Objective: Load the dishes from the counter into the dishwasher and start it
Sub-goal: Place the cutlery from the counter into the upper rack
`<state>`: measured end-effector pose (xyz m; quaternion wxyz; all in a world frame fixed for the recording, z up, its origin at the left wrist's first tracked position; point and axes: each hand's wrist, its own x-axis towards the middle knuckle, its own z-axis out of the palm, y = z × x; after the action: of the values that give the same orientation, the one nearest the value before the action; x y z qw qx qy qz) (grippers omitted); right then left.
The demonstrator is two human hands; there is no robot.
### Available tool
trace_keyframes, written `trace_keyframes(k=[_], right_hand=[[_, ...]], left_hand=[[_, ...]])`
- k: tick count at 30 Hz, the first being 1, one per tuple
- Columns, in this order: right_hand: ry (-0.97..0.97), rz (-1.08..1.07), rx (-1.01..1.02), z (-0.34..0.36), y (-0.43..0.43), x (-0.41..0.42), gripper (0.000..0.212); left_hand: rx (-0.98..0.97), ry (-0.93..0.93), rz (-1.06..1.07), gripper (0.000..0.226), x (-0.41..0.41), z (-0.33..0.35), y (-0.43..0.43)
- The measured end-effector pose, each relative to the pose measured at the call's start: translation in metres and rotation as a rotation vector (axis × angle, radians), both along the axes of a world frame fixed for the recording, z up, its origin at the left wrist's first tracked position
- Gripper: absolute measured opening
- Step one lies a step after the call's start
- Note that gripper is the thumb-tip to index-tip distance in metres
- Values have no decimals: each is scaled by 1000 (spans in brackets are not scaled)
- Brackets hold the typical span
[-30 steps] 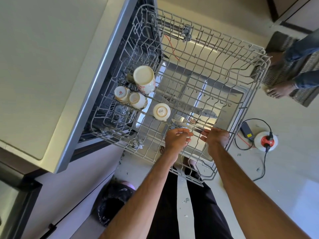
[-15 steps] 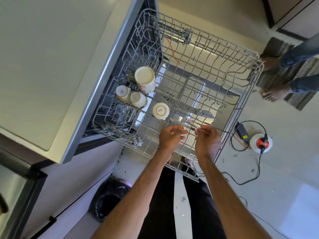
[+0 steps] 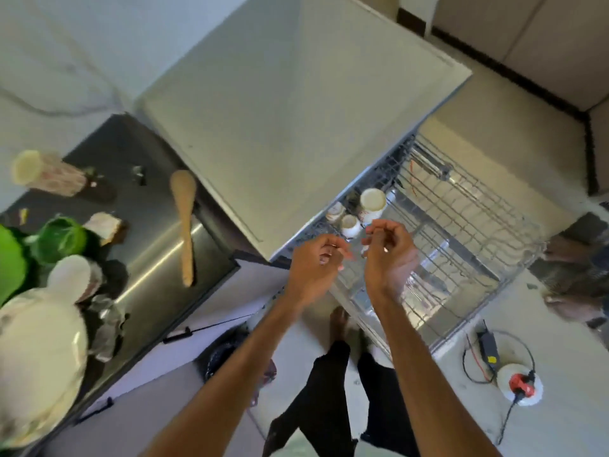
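Observation:
The dishwasher's wire upper rack (image 3: 468, 225) is pulled out and holds an upturned large cup (image 3: 372, 201) and two small cups (image 3: 350, 224) at its inner corner. My left hand (image 3: 316, 262) and my right hand (image 3: 389, 255) hover side by side just above the rack's near edge, fingers loosely curled, holding nothing. On the dark steel counter (image 3: 148, 258) to the left lie a wooden spoon (image 3: 184, 225), a green bowl (image 3: 59, 239), a patterned cup (image 3: 46, 173), an upturned white cup (image 3: 72, 275) and a stack of white plates (image 3: 39, 357).
The dishwasher's white top (image 3: 296, 127) fills the middle. Another person's feet (image 3: 566, 255) stand at the right by the rack. A cable reel with leads (image 3: 519, 384) lies on the floor. A dark bin (image 3: 224, 354) sits below the counter by my legs.
Both hands have lifted off the rack's front wires and now hang free above it. The view has swung left, bringing the counter and its dishes into sight.

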<state>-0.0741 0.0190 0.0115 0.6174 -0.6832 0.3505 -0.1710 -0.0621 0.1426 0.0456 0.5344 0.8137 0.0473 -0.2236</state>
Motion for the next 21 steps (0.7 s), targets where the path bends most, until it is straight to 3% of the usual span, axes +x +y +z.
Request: trace_keyframes(k=[5, 9, 16, 21], right_hand=[[-97, 205, 166, 68, 49, 31, 16], [-66, 491, 161, 100, 106, 51, 15], [100, 1012, -135, 112, 212, 83, 14], [330, 1127, -482, 94, 281, 94, 28]], left_hand=[[107, -122, 138, 13, 2, 72, 69], [145, -188, 300, 10, -6, 105, 135], [254, -194, 461, 8, -19, 118, 254], [250, -189, 508, 9, -28, 114, 315]])
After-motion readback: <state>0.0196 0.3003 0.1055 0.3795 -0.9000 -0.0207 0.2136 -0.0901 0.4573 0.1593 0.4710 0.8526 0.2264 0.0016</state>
